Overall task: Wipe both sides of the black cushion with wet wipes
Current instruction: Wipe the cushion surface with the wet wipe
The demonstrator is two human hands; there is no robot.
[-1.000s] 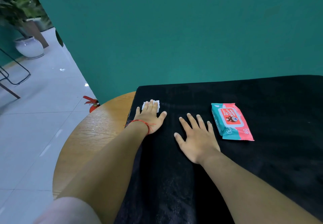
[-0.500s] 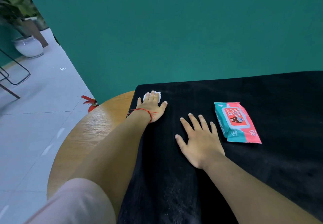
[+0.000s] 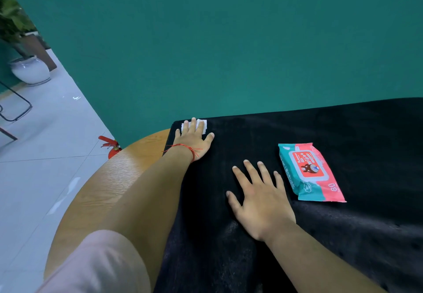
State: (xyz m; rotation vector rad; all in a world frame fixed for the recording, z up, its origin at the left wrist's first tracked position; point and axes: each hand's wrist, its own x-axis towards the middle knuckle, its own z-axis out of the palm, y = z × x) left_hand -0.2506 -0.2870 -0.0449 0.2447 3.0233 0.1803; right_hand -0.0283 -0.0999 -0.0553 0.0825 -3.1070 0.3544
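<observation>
The black cushion (image 3: pixel 343 132) lies flat over a round wooden table (image 3: pixel 109 185) and fills the right of the view. My left hand (image 3: pixel 194 141), a red string at its wrist, presses a white wet wipe (image 3: pixel 204 124) flat at the cushion's far left corner; the fingers are straight and the wipe shows beyond them. My right hand (image 3: pixel 261 199) rests flat with spread fingers on the cushion's middle. A teal and pink pack of wet wipes (image 3: pixel 309 171) lies on the cushion just right of my right hand.
A teal wall (image 3: pixel 229 41) stands right behind the table. A red fire extinguisher (image 3: pixel 112 147) sits on the tiled floor by the table's left edge. A white plant pot (image 3: pixel 31 70) and a black metal frame (image 3: pixel 16 107) are at the far left.
My left hand has slid the wipe away from me, up to the cushion's far left corner. My right hand has stayed flat in place.
</observation>
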